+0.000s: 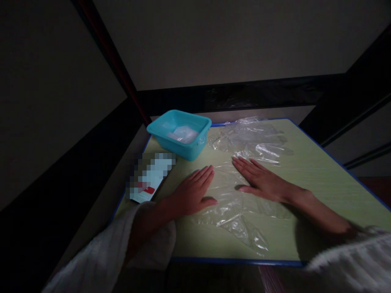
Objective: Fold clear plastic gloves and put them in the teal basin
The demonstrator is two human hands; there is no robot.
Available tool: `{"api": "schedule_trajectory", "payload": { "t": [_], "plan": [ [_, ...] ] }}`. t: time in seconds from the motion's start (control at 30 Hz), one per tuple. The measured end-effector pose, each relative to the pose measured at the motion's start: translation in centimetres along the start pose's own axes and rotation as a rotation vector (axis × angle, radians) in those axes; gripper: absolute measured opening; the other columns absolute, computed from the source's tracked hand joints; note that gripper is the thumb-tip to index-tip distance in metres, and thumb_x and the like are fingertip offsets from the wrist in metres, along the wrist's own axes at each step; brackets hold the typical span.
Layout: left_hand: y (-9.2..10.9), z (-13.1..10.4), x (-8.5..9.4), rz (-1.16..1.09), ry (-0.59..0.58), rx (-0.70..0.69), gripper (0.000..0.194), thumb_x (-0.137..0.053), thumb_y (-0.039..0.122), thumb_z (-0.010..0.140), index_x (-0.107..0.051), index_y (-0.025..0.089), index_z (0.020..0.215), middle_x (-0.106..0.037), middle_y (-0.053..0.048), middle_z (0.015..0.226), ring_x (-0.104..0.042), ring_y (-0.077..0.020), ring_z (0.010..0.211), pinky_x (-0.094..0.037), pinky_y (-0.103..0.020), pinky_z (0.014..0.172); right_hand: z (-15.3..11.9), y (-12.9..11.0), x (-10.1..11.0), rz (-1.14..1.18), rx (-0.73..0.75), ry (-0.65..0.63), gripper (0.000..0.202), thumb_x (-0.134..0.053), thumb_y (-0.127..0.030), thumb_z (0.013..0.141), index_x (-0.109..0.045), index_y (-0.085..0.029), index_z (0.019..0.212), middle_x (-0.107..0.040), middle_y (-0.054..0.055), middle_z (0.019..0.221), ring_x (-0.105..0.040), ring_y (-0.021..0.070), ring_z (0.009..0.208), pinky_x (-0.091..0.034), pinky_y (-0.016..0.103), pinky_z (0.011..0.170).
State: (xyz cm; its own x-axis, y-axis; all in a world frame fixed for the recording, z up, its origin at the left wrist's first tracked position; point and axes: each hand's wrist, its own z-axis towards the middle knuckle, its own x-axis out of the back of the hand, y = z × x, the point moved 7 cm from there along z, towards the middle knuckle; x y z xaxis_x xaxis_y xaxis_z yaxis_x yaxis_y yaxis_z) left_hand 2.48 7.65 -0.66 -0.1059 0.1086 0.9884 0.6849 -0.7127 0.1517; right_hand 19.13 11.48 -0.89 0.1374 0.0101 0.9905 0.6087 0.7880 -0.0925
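Note:
A clear, thin plastic glove (227, 203) lies spread on the pale green table, its lower part creased and shiny. My left hand (195, 191) rests flat at its left side, fingers together and stretched out, thumb apart. On the upper right part of the same plastic lies my right hand (259, 179), palm down, with fingers extended and thumb out to the left. Neither hand grips anything. Beyond my hands, more clear plastic gloves (250, 136) lie in a loose, overlapping pile.
A turquoise basket (191, 150) with whitish plastic (184, 133) inside stands at the table's back left. A phone (152, 179), partly pixelated, lies in front of it. The table (324, 183) has a blue edge and stands near a wall (232, 44).

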Motion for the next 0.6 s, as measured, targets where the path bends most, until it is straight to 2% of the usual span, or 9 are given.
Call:
{"api": "schedule_trajectory", "payload": {
  "t": [0.17,0.27,0.37,0.43,0.5,0.53,0.6],
  "plan": [
    [-0.9,-0.3,0.1,0.019,-0.041,0.021,0.079,-0.045,0.054,0.084,-0.017,0.003,0.137,-0.019,-0.025,0.146,-0.014,-0.0281,0.137,-0.020,-0.040,0.108,-0.3,1.1,-0.8,-0.042,-0.086,-0.014,0.082,-0.027,-0.063,0.086,0.002,-0.014,0.145,-0.019,0.018,0.147,-0.018,0.0318,0.134,-0.022,0.055,0.106],
    [-0.8,-0.1,0.5,0.020,-0.017,0.029,0.081,-0.046,0.056,0.083,-0.017,0.003,0.138,-0.018,-0.024,0.147,-0.012,-0.0283,0.138,-0.019,-0.040,0.109,-0.4,1.7,-0.8,-0.033,-0.147,-0.011,0.080,-0.025,-0.064,0.086,-0.005,-0.014,0.145,-0.023,0.018,0.146,-0.020,0.0333,0.134,-0.022,0.057,0.105],
    [0.2,0.2,1.0,-0.004,0.050,-0.025,0.084,-0.043,0.059,0.083,-0.016,0.004,0.139,-0.017,-0.022,0.148,-0.010,-0.0274,0.138,-0.016,-0.041,0.110,-0.1,1.0,0.9,0.029,-0.122,0.069,0.078,-0.027,-0.065,0.085,-0.016,-0.015,0.144,-0.023,0.018,0.147,-0.019,0.0349,0.134,-0.017,0.060,0.105],
    [1.2,0.3,0.8,-0.030,0.036,-0.111,0.081,-0.041,0.060,0.083,-0.018,0.006,0.140,-0.018,-0.019,0.148,-0.010,-0.0263,0.139,-0.014,-0.040,0.111,0.2,-0.8,2.6,0.157,-0.013,0.099,0.067,-0.030,-0.059,0.088,-0.030,-0.016,0.139,-0.030,0.016,0.145,-0.024,0.0323,0.134,-0.022,0.056,0.105],
    [2.0,0.2,0.2,-0.052,-0.018,-0.173,0.077,-0.041,0.059,0.084,-0.023,0.008,0.139,-0.020,-0.017,0.148,-0.012,-0.0265,0.138,-0.013,-0.041,0.111,0.4,-3.3,3.8,0.358,0.136,0.032,0.047,-0.040,-0.050,0.089,-0.052,-0.018,0.122,-0.051,0.013,0.128,-0.045,0.0253,0.121,-0.038,0.043,0.098],
    [2.2,0.2,-0.1,-0.060,-0.045,-0.187,0.076,-0.042,0.058,0.084,-0.025,0.009,0.139,-0.021,-0.016,0.148,-0.012,-0.0268,0.138,-0.013,-0.041,0.111,0.3,-4.6,3.9,0.450,0.200,-0.065,0.035,-0.045,-0.044,0.089,-0.061,-0.020,0.109,-0.061,0.009,0.111,-0.055,0.0209,0.107,-0.045,0.036,0.089],
    [2.3,0.2,-0.3,-0.075,-0.069,-0.190,0.076,-0.044,0.058,0.083,-0.026,0.009,0.138,-0.020,-0.016,0.148,-0.013,-0.0272,0.138,-0.014,-0.042,0.111,0.0,-6.7,3.6,0.544,0.271,-0.252,0.015,-0.058,-0.032,0.083,-0.067,-0.021,0.083,-0.064,0.003,0.085,-0.059,0.0163,0.084,-0.047,0.029,0.076]
  ]
}}
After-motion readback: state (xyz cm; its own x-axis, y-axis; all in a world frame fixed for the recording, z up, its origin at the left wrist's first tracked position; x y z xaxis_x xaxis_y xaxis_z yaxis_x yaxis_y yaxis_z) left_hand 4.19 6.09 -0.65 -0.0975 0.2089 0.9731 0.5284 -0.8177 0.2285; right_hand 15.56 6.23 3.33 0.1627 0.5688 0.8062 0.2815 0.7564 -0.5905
